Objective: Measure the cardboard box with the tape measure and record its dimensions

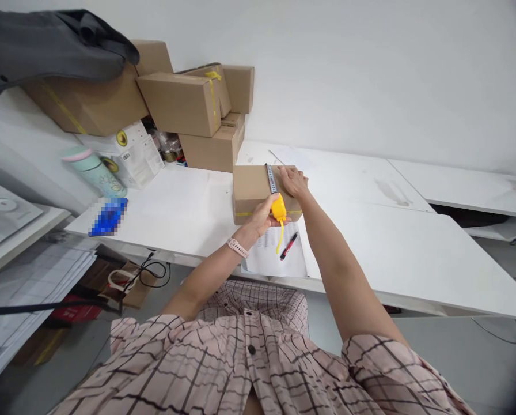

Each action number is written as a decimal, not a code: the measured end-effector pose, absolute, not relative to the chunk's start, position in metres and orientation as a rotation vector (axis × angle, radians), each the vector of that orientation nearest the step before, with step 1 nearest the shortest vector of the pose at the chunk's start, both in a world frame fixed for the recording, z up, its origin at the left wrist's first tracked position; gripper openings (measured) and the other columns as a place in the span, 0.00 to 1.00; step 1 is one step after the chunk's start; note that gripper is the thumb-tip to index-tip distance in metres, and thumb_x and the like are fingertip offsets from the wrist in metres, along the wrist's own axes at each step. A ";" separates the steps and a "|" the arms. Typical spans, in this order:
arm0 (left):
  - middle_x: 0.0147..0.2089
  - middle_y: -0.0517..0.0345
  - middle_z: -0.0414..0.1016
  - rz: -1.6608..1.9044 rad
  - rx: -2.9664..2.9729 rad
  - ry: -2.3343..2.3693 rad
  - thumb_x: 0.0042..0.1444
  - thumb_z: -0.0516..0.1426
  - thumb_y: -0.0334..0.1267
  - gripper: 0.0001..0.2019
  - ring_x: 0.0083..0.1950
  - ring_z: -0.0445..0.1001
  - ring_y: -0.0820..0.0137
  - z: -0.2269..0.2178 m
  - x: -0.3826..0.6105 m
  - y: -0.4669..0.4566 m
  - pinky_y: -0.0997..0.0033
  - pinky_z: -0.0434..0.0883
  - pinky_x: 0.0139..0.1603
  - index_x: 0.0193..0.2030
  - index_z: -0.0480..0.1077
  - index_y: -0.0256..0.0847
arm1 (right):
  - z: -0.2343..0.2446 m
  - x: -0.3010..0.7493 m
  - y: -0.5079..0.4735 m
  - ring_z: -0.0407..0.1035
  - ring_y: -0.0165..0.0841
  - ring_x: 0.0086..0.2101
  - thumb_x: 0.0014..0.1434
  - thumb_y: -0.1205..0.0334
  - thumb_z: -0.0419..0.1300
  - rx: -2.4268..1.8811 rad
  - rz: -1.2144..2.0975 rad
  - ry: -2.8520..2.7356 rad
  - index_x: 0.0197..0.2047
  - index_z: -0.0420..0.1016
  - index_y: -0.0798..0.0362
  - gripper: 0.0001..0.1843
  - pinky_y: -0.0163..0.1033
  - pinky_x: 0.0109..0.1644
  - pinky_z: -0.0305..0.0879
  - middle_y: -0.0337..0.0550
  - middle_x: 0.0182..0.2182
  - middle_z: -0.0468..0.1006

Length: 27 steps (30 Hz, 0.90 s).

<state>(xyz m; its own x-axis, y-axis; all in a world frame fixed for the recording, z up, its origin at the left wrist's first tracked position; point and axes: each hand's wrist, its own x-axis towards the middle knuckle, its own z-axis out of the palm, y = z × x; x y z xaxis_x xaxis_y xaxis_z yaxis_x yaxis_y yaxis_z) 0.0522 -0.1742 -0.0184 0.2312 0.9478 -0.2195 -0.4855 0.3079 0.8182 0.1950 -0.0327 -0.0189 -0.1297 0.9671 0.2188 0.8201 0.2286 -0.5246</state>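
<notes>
- Left hand (263, 217) grips yellow tape case (279, 208) at the box (250, 190) near edge.
- Right hand (293, 181), fingers flat, pins blade (270, 178) at far edge.
- Rightward the table (370, 242) runs on.

Stacked cartons (189, 104) crowd left of the box (251, 190); right tabletop (370, 248) open.

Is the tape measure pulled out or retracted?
Pulled out: blade spans the box from the yellow case in left hand to right hand.

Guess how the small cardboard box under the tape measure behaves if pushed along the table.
The cardboard box is low and wide, so it probably slides rather than tips on the smooth white table. Its walls look flat and strapped with a yellow band, so likely stiff. Weight can't be told.
</notes>
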 end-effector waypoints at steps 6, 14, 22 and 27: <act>0.28 0.58 0.73 1.083 0.671 0.854 0.60 0.63 0.52 0.18 0.27 0.80 0.65 -0.012 0.054 -0.175 0.63 0.81 0.35 0.37 0.69 0.37 | -0.005 0.190 -0.043 0.44 0.53 0.73 0.71 0.35 0.32 -1.625 0.376 -2.239 0.74 0.57 0.32 0.36 0.75 0.71 0.38 0.40 0.75 0.55; 0.29 0.58 0.73 1.075 0.622 0.831 0.64 0.59 0.48 0.15 0.26 0.79 0.66 -0.010 0.054 -0.175 0.63 0.79 0.34 0.39 0.69 0.36 | 0.005 0.169 -0.037 0.47 0.56 0.72 0.70 0.37 0.26 -1.742 0.402 -2.187 0.73 0.60 0.35 0.39 0.86 0.66 0.37 0.43 0.73 0.59; 0.31 0.57 0.75 1.082 0.615 0.797 0.62 0.60 0.49 0.15 0.28 0.80 0.65 -0.008 0.053 -0.178 0.65 0.78 0.33 0.40 0.68 0.38 | 0.000 0.149 -0.013 0.54 0.59 0.68 0.71 0.40 0.28 -1.752 0.408 -2.050 0.63 0.72 0.44 0.39 0.85 0.65 0.33 0.54 0.67 0.70; 0.32 0.57 0.75 1.096 0.666 0.802 0.60 0.61 0.50 0.15 0.28 0.79 0.67 -0.011 0.054 -0.180 0.63 0.78 0.35 0.40 0.69 0.39 | -0.006 0.146 -0.007 0.57 0.58 0.67 0.71 0.39 0.28 -1.749 0.335 -2.072 0.61 0.74 0.44 0.39 0.84 0.65 0.37 0.56 0.64 0.72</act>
